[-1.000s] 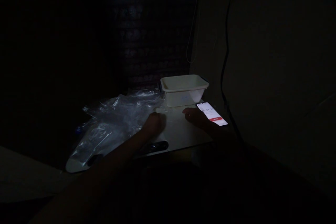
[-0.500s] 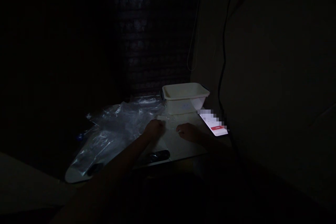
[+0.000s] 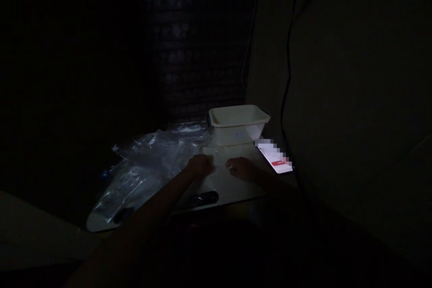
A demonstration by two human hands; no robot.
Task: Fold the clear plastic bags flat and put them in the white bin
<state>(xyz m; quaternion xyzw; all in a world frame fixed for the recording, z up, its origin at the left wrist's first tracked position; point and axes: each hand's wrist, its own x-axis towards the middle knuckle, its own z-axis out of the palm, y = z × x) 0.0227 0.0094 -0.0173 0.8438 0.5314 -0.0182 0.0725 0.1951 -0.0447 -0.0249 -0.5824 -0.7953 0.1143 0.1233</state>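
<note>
Dim light hides much of the detail. My left hand [image 3: 200, 165] is closed above the white table [image 3: 236, 189], beside a heap of clear plastic bags [image 3: 145, 157]; what its fingers hold is too dark to tell. A short gap to the right, my right hand [image 3: 241, 168] is also closed, with a small pale bit at its fingertips that I cannot identify. Behind both hands stands a cream plastic tub [image 3: 232, 135] with dark handles.
A lit phone [image 3: 275, 159] lies at the table's right side. Near the front edge is a dark oblong object [image 3: 205, 198], with another dark object [image 3: 123, 215] further left. A black cable [image 3: 288, 63] hangs along the right wall.
My hands stay almost in place, the left one shifted very slightly right. The whole view has moved a little.
</note>
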